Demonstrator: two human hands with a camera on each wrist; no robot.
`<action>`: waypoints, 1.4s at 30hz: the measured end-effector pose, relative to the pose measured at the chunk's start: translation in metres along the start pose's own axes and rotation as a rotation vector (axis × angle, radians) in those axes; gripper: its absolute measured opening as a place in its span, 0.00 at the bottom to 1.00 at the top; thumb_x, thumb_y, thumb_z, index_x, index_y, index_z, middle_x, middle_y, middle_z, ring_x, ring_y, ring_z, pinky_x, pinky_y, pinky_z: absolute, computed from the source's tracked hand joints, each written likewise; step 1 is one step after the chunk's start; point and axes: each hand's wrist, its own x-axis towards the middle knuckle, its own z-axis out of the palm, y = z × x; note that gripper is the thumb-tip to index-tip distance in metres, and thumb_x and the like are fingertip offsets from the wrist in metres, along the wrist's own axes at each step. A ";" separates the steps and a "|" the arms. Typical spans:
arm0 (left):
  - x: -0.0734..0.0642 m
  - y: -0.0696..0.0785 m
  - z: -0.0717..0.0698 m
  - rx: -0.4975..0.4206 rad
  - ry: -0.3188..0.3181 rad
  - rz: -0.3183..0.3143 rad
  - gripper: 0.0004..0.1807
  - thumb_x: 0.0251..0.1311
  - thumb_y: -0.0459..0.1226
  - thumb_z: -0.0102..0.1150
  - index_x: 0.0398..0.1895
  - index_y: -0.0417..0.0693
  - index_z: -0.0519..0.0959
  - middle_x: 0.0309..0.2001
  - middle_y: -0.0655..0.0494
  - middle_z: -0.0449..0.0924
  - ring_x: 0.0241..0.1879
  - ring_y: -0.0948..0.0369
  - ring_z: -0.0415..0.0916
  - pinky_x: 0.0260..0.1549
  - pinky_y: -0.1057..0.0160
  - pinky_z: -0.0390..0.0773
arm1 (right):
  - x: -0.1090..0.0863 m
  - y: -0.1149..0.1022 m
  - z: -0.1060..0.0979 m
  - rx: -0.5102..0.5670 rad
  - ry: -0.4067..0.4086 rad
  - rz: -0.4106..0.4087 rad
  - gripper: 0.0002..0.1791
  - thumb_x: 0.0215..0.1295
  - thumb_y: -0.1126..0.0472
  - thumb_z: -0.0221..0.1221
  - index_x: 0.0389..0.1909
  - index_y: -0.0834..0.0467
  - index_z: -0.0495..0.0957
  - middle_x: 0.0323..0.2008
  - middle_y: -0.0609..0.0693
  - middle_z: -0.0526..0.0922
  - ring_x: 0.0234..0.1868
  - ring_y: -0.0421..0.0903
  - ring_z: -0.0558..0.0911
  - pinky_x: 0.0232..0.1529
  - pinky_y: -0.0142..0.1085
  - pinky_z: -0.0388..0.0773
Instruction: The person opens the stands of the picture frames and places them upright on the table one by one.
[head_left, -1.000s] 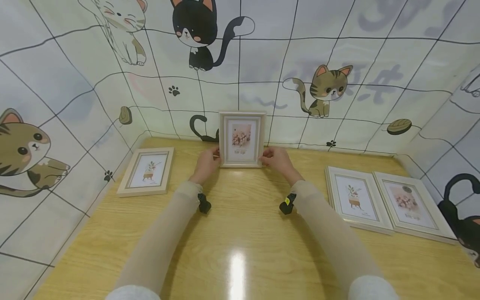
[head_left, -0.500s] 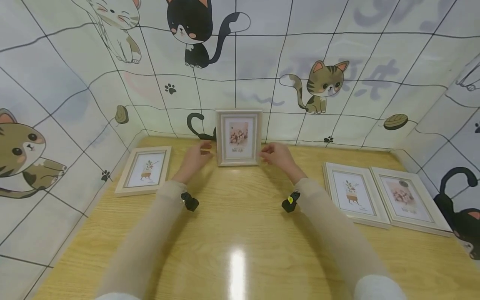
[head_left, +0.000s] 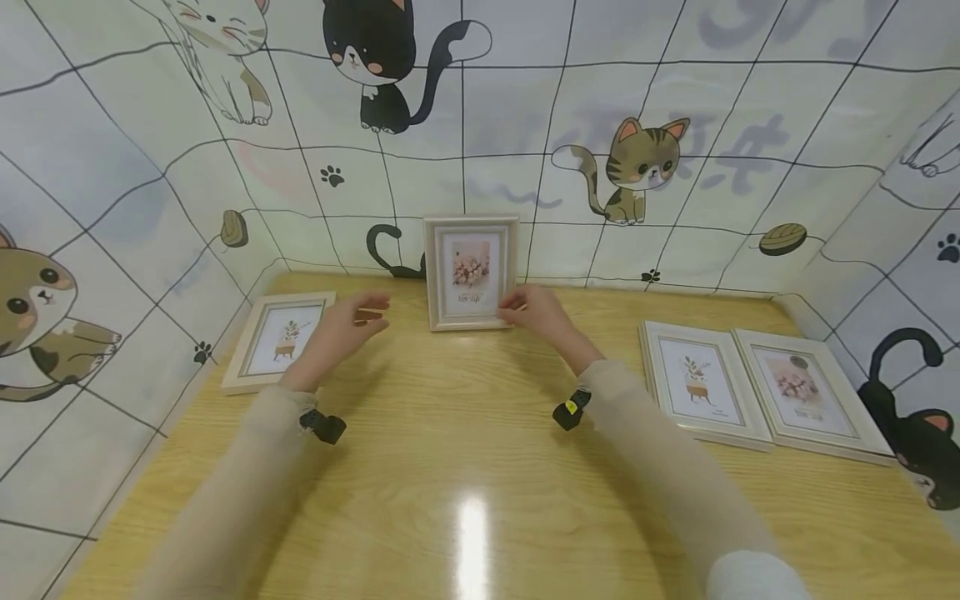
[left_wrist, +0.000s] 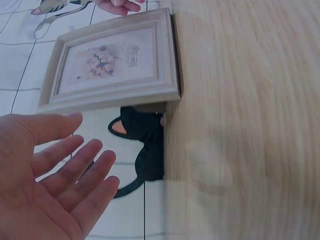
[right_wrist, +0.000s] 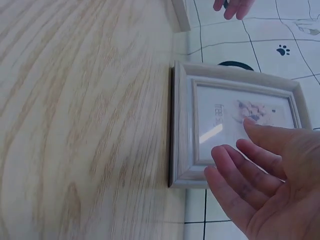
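A pale picture frame (head_left: 472,310) with a pink flower print stands upright at the back of the table, close to the wall. My right hand (head_left: 542,315) hovers by its lower right corner, fingers loosely bent and holding nothing. In the right wrist view that hand (right_wrist: 270,175) overlaps the frame's front, apart from it as far as I can tell. To the left, my left hand (head_left: 341,333) is off the standing frame with relaxed, spread fingers. It partly covers a second picture frame (head_left: 258,337) with a potted-plant print, lying flat. The left wrist view shows the left palm (left_wrist: 55,185) bare.
Two more picture frames lie flat at the right: one with a plant print (head_left: 701,387), one with a flower print (head_left: 813,396). The wooden table (head_left: 465,433) is backed by a cat-patterned wall covering (head_left: 510,108), which also rises at both sides.
My left hand has let go of the standing frame and moved left, toward the flat frame. The right hand's fingers have come off the frame's edge and now hover before its corner.
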 end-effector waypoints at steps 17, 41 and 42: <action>-0.046 -0.055 -0.037 0.152 0.017 0.025 0.31 0.69 0.48 0.58 0.69 0.42 0.69 0.69 0.39 0.70 0.70 0.39 0.63 0.69 0.37 0.64 | 0.001 -0.024 0.033 -0.049 -0.231 -0.208 0.17 0.66 0.62 0.64 0.51 0.68 0.80 0.51 0.61 0.85 0.54 0.56 0.84 0.58 0.41 0.83; -0.108 -0.108 -0.094 0.122 0.107 -0.166 0.37 0.70 0.46 0.57 0.75 0.37 0.58 0.74 0.27 0.54 0.70 0.27 0.54 0.66 0.30 0.60 | 0.005 -0.053 0.083 0.044 -0.361 -0.258 0.21 0.66 0.62 0.64 0.57 0.67 0.77 0.56 0.61 0.83 0.57 0.54 0.84 0.58 0.35 0.82; -0.110 -0.109 -0.094 0.120 0.105 -0.174 0.38 0.70 0.46 0.57 0.75 0.37 0.58 0.74 0.26 0.53 0.69 0.26 0.53 0.65 0.29 0.60 | 0.006 -0.054 0.086 0.053 -0.367 -0.261 0.22 0.66 0.62 0.64 0.58 0.67 0.77 0.56 0.61 0.83 0.57 0.54 0.84 0.58 0.35 0.82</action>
